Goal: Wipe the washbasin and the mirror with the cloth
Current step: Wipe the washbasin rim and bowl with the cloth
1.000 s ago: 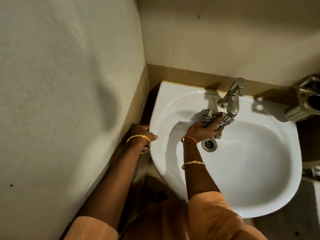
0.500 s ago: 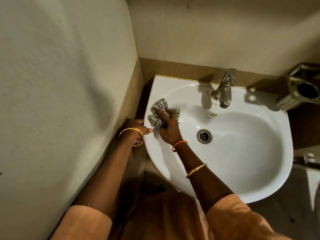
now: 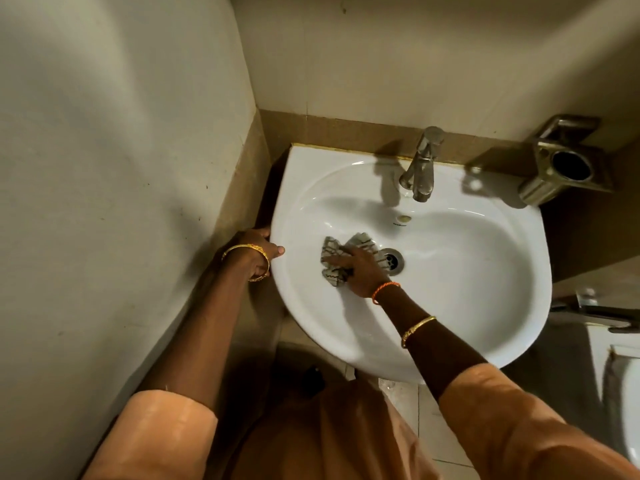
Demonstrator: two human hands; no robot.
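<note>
The white washbasin [image 3: 485,271] is fixed in a corner below me. My right hand [image 3: 360,268] presses a crumpled checked cloth [image 3: 334,254] onto the bottom of the bowl, just left of the drain [image 3: 394,260]. My left hand [image 3: 254,254] grips the basin's left rim, thumb on top and fingers hidden underneath. The metal tap [image 3: 420,168] stands at the back edge. No mirror is in view.
A wall [image 3: 104,202] runs close along the left of the basin. A metal tumbler holder [image 3: 561,171] juts from the back wall at the right. A white fixture [image 3: 623,393] and a metal hose fitting [image 3: 595,311] sit at the right edge.
My right hand carried the cloth from under the tap to the basin's left rim, then down into the bowl beside the drain. My left hand stayed on the left rim.
</note>
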